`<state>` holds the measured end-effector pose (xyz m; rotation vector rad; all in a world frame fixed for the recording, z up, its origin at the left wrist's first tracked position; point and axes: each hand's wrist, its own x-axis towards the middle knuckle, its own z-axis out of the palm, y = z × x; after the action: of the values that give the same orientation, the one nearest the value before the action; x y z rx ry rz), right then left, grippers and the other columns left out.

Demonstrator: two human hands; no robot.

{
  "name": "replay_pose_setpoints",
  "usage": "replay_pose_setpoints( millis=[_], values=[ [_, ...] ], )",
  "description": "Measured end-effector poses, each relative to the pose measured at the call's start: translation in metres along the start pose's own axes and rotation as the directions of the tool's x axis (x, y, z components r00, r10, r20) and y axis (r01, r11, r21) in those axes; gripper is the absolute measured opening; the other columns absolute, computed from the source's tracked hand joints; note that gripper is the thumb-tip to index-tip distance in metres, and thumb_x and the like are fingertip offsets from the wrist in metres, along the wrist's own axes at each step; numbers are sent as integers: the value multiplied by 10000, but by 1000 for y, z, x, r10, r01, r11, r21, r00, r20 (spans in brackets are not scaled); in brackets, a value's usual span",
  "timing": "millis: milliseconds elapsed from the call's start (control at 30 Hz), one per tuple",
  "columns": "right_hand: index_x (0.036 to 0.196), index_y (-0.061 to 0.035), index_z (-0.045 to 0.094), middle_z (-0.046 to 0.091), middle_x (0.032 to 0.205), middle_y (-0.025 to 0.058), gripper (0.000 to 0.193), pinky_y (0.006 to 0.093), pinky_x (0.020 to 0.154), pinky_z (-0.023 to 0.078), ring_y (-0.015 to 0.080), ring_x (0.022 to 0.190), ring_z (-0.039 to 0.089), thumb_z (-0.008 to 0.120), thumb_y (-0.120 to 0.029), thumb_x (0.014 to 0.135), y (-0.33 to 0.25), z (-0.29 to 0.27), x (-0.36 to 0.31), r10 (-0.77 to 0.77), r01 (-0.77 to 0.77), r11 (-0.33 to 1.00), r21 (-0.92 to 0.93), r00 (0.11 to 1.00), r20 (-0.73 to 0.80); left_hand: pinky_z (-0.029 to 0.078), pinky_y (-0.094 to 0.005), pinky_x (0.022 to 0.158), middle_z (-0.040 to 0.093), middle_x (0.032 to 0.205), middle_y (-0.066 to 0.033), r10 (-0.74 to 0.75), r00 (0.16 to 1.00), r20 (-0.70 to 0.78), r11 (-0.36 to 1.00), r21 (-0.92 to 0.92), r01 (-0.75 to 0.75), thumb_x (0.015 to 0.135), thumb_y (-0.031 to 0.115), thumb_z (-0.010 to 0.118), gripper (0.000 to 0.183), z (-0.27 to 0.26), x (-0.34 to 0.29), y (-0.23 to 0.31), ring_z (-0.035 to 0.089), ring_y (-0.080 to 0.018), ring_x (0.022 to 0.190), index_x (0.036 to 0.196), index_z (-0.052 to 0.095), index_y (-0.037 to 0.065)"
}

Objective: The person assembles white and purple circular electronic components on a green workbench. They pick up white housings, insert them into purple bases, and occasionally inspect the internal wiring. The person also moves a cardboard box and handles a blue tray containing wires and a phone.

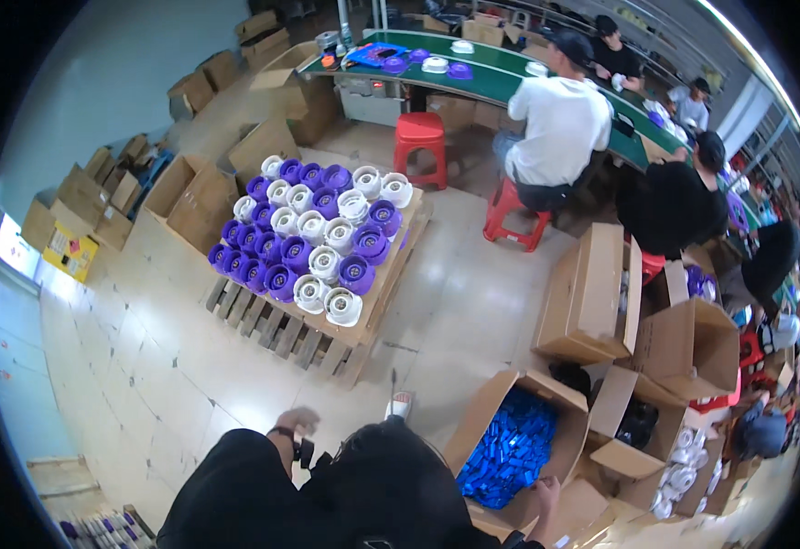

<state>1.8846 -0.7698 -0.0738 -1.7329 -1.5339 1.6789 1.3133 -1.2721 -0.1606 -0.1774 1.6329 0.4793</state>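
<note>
My left hand (299,422) hangs beside my leg over the tiled floor, a dark band at its wrist. Its fingers are loosely bent and somewhat blurred, and I see nothing in them. At the lower right, my right hand (545,496) grips the near right rim of an open cardboard box (568,409). That box holds a heap of small glossy blue parts (510,448). Ahead of me, rows of round purple and white housings (311,226) stand on a cardboard sheet over a wooden pallet (276,330).
More cartons (586,293) crowd the right side, one with white parts (684,471). Red stools (421,146) stand by a green conveyor table (473,80), where several people (560,128) sit. Empty boxes (194,197) lie to the left. My shoe (400,404) is near the pallet.
</note>
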Motion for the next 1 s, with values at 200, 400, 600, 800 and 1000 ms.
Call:
replay_pose_setpoints(
  millis=[200,400,600,800,1000],
  values=[
    [1164,-4,556,695,897,206,281,389,596,608,277,714,708,507,-36,889,-9,18,82,586,-667,745,-18,642,494,549,-411,714,716,897,-176,606,762,-227,744,501,-443,815,229,590,325,-12,14,283,696,-288,783,1050,712,41],
    [1180,9,592,699,957,198,259,435,716,585,293,803,701,525,-112,961,-93,157,131,371,-273,917,-290,850,375,555,-400,750,721,896,-149,729,673,-125,671,326,-666,806,245,650,358,15,55,422,703,-259,832,1124,706,90],
    [1171,-5,599,672,827,128,260,330,523,540,216,626,653,498,-119,961,-167,220,309,252,-36,931,-364,785,566,557,-410,765,715,960,-219,577,800,-163,810,235,-537,767,242,646,326,-39,126,463,709,-323,875,1022,725,55],
    [1150,18,625,678,808,129,270,325,549,538,215,650,654,512,-115,944,-315,219,451,274,-70,902,-427,855,440,548,-464,853,720,938,-192,395,848,-353,810,569,-141,808,309,578,322,-138,111,526,696,-378,903,905,742,49],
    [1163,33,612,705,861,157,294,323,588,572,221,694,696,450,-79,944,-498,265,580,216,29,851,-525,891,399,527,-493,851,671,938,-280,293,501,-814,936,139,-322,871,308,559,336,-224,172,643,660,-434,953,910,721,16]
  ],
)
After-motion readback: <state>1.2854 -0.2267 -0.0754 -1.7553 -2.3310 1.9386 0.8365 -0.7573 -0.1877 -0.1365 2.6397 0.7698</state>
